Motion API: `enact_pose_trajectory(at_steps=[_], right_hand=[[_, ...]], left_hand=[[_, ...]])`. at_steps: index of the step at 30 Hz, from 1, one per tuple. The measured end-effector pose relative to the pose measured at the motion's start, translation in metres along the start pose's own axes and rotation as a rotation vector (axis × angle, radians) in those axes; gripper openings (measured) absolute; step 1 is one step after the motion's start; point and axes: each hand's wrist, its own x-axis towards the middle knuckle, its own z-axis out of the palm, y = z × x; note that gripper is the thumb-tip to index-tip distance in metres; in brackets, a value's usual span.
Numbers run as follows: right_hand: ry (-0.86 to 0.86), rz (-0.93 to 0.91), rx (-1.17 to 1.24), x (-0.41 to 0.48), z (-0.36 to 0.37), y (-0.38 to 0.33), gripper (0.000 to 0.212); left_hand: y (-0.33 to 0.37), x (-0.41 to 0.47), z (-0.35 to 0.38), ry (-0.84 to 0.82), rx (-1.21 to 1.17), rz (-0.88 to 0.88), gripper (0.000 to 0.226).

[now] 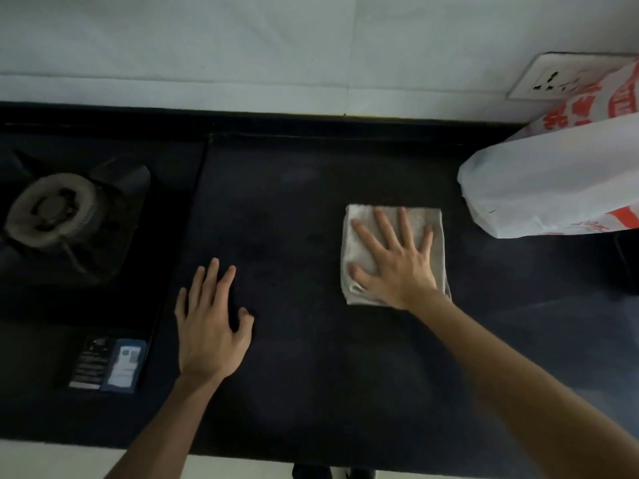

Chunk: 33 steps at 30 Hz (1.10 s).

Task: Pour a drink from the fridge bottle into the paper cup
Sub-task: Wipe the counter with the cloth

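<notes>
Looked down on a broad dark countertop [311,188], backed by a pale wall [242,46]. Noted a white plastic bag [553,181] with red print lying at the far right, partly covering a wall socket [553,81], and a gas hob [52,212] sunk in at the left with a small label [110,364] on its near edge.

Found no bottle and no paper cup anywhere in view; could not tell where either stood. Judged the pouring itself not yet begun, or already over.

Saw the right hand [397,261] pressed flat on a folded grey cloth [351,248], fingers straight and spread well apart, pinching nothing. Saw the left hand [211,326] near the hob's edge, well apart from the cloth, fingers straight and slightly parted, thumb bent a little, holding nothing; could not tell whether touching the counter or just above it.

Took the step in hand to be wiping the counter. Best done with the weight carried evenly through the palm, so that the folds stayed stacked and did not bunch under the fingertips. Called for overlapping strokes across the open middle of the counter, stopping short of the bag and the hob's rim. Worth bracing with the free hand for steadiness.
</notes>
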Motion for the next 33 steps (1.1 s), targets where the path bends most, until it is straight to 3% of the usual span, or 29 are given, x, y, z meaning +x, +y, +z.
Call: enact_pose_trajectory(at_steps=[4, 7, 11, 15, 18, 25, 30, 33], right_hand=[[-0.034, 0.011, -0.017, 0.101, -0.011, -0.051, 0.081], [-0.04, -0.074, -0.07, 0.109, -0.004, -0.099, 0.083], [-0.018, -0.288, -0.047, 0.0, 0.017, -0.121, 0.082], [-0.072, -0.379, 0.019, -0.129, 0.033, -0.117, 0.086], [-0.082, -0.423, 0.005, -0.12, 0.034, -0.109, 0.083], [-0.044, -0.177, -0.061, 0.049, 0.017, -0.15, 0.082], [-0.017, -0.261, -0.014, -0.049, 0.024, -0.125, 0.08], [0.009, -0.143, -0.009, -0.146, 0.034, -0.067, 0.082]], left_hand=[[0.0, -0.001, -0.001, -0.003, 0.007, -0.004, 0.07], [0.0, 0.0, -0.001, -0.007, 0.005, 0.0, 0.071], [-0.004, -0.001, 0.0, -0.01, -0.039, 0.01, 0.065], [-0.005, -0.001, 0.001, 0.013, -0.036, 0.023, 0.062], [-0.004, -0.001, -0.001, 0.008, -0.021, 0.024, 0.065], [-0.001, -0.001, -0.003, 0.005, -0.058, 0.009, 0.066], [-0.003, -0.001, -0.001, 0.007, -0.057, 0.009, 0.063], [-0.002, -0.002, -0.002, 0.029, -0.064, 0.015, 0.06]])
